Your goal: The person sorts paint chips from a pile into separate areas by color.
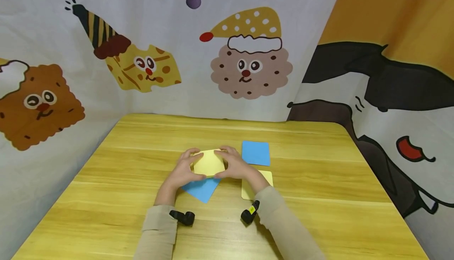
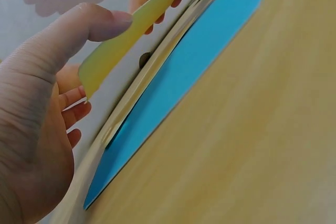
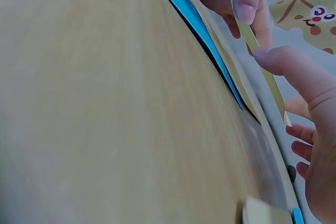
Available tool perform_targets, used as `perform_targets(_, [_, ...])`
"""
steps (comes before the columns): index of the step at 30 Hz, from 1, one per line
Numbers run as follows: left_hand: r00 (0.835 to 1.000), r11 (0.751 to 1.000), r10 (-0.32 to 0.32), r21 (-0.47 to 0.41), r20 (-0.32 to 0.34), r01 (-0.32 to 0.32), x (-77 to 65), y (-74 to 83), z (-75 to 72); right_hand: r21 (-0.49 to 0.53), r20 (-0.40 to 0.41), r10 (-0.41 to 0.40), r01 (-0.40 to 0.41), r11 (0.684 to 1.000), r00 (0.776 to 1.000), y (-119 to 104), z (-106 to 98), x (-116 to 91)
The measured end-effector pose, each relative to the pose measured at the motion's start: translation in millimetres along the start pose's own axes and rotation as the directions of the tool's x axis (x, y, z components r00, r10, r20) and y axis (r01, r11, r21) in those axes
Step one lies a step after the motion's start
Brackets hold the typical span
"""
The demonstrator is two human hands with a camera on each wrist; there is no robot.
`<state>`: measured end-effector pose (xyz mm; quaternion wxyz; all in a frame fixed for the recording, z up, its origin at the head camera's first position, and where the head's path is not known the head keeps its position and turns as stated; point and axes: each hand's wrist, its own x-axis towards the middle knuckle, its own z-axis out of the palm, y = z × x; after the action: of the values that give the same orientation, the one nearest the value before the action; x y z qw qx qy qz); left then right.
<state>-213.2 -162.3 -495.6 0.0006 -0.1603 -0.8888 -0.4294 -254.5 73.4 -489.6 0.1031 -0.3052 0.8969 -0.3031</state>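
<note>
Both hands hold up a square yellow sheet of paper (image 1: 209, 163) over the middle of the table. The left hand (image 1: 181, 172) pinches its left side, thumb on the near face and the other fingers behind. At the opposite side the right hand (image 1: 235, 165) pinches it likewise. In the left wrist view the yellow sheet (image 2: 123, 40) looks slightly bent; the right wrist view shows it almost edge-on. Below the hands, a blue sheet (image 1: 201, 190) lies turned on the table, partly hidden by the hands and the yellow sheet.
Right of the hands, a blue square sheet (image 1: 255, 153) lies on the wooden table (image 1: 312, 181). Nearer stands out another yellow square (image 1: 267, 177), partly covered by the right wrist. A printed cartoon curtain (image 1: 159, 106) hangs behind the table's far edge.
</note>
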Motion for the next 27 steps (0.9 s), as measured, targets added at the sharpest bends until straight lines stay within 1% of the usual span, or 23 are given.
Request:
perform_targets(4, [1.0,1.0,0.009,-0.011,0.014,-0.009,1.3,4.9,5.6,0.004,-0.025,-0.02,0.02,1.0,1.0,3.1,-3.0,-9.4])
perform_targets(11, [0.998,0.999,0.032,-0.037,0.045,-0.031,5.0,14.6,16.2,0.005,-0.065,-0.008,0.009,1.0,0.998,6.6,-11.6,-27.7])
perform_targets(13, [0.998,0.998,0.043,-0.048,0.052,-0.04,6.1,17.4,19.0,-0.005,-0.08,-0.016,0.016,1.0,0.997,8.4,-13.8,-32.4])
perform_targets(17, [0.996,0.995,0.055,-0.084,0.074,-0.048,7.1,22.7,24.9,-0.015,-0.1,-0.036,0.034,0.999,0.994,12.0,-16.8,-40.6])
perform_targets(20, [0.994,0.992,0.07,-0.11,0.088,-0.06,6.7,26.4,29.6,-0.021,-0.106,-0.036,0.034,0.999,0.994,14.3,-18.4,-47.3])
perform_targets(27, [0.988,0.989,0.106,-0.112,0.112,-0.093,8.6,33.1,41.3,-0.022,-0.122,-0.025,0.023,0.999,0.992,18.6,-23.6,-63.5])
